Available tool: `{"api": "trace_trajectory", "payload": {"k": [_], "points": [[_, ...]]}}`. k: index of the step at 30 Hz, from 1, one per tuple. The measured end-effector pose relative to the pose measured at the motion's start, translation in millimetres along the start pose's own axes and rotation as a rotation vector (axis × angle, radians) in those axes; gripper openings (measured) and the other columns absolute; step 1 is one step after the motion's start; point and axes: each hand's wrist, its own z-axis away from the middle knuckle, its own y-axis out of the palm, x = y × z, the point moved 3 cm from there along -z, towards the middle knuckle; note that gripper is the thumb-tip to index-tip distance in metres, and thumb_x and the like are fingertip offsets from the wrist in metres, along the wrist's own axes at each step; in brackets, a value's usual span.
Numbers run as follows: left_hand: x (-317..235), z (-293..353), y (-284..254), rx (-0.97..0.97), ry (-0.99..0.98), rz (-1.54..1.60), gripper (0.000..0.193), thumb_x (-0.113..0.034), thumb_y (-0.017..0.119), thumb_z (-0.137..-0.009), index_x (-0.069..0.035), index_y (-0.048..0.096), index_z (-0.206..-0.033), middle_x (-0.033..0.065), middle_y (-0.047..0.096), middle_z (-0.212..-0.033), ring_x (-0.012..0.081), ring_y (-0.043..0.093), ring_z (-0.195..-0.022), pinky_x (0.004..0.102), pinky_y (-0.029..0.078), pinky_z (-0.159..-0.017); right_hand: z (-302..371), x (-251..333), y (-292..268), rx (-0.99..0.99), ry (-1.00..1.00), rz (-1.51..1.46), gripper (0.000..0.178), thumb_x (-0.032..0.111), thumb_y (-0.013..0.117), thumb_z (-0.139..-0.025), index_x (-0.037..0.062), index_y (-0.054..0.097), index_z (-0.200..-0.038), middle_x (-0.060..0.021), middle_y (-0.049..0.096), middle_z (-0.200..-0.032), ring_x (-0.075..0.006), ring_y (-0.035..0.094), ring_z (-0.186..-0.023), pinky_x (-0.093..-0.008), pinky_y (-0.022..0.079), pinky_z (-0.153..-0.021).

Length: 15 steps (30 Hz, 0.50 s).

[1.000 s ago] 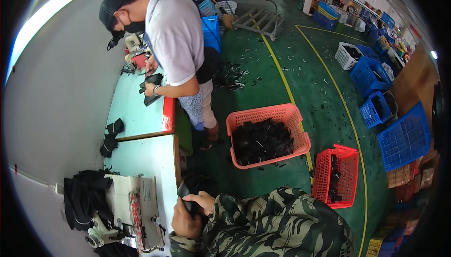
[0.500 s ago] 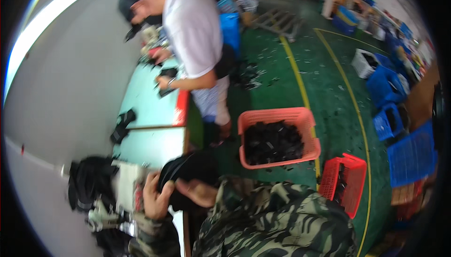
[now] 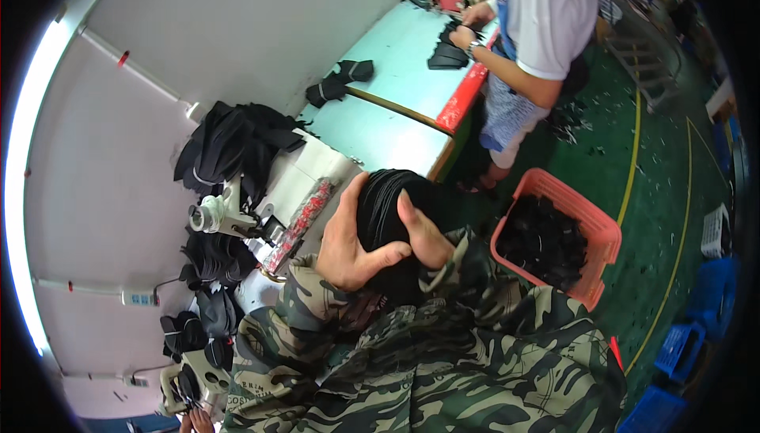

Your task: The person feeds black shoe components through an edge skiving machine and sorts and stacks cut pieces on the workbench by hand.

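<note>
A thick stack of black curved fabric pieces (image 3: 381, 205) stands between my hands, close to my body, its layered edges showing. My left hand (image 3: 347, 239) grips its left side, thumb across the front. From the right, my right hand (image 3: 425, 237) presses it with the thumb up along the layers; its other fingers are hidden behind the fabric. Just left of my hands is a white sewing machine (image 3: 313, 168) with a strip of red and white bits along its side. Heaped black fabric pieces (image 3: 229, 148) lie beyond it against the wall.
A co-worker (image 3: 546, 21) handles black pieces at the far pale table (image 3: 396, 61). Two tied black bundles (image 3: 340, 83) lie on that table. On the green floor at right stands a pink basket (image 3: 606, 235) of black scraps. Another person's hands (image 3: 198, 421) show at lower left.
My view has swung, so the co-worker and basket sit further right and more of the sewing machine shows. The black stack stays in my hands, its layered edges now facing me.
</note>
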Motion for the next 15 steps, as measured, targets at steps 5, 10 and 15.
{"api": "trace_trajectory", "payload": {"k": [5,10,15], "points": [[-1,24,-18,-0.077,-0.003,-0.126,0.109,-0.055,0.075,-0.059,0.005,0.024,-0.134,0.0257,0.041,-0.125,0.0378,0.042,-0.118,0.0408,0.036,-0.097,-8,-11,21,0.24,0.022,-0.084,0.07,0.053,0.024,-0.094,-0.0048,0.033,-0.132,-0.0152,0.037,-0.135,-0.0197,0.032,-0.127,-0.0313,0.024,-0.106],[-2,35,-33,-0.114,-0.118,-0.234,0.11,-0.059,0.072,-0.06,0.006,0.023,-0.134,0.0265,0.04,-0.126,0.0389,0.042,-0.118,0.041,0.035,-0.097,-20,-19,38,0.215,0.027,-0.088,0.064,0.049,0.027,-0.095,-0.0035,0.036,-0.13,-0.0083,0.046,-0.126,-0.0142,0.041,-0.117,-0.0287,0.032,-0.1],[12,50,-47,-0.164,-0.3,-0.115,0.094,-0.052,0.067,-0.07,0.007,0.026,-0.131,0.0288,0.046,-0.121,0.0386,0.047,-0.114,0.0403,0.037,-0.096,-13,-26,55,0.47,0.076,0.007,0.032,0.024,0.059,-0.085,-0.0012,0.056,-0.104,-0.0034,0.056,-0.1,-0.0078,0.05,-0.088,-0.0244,0.043,-0.073]]}}
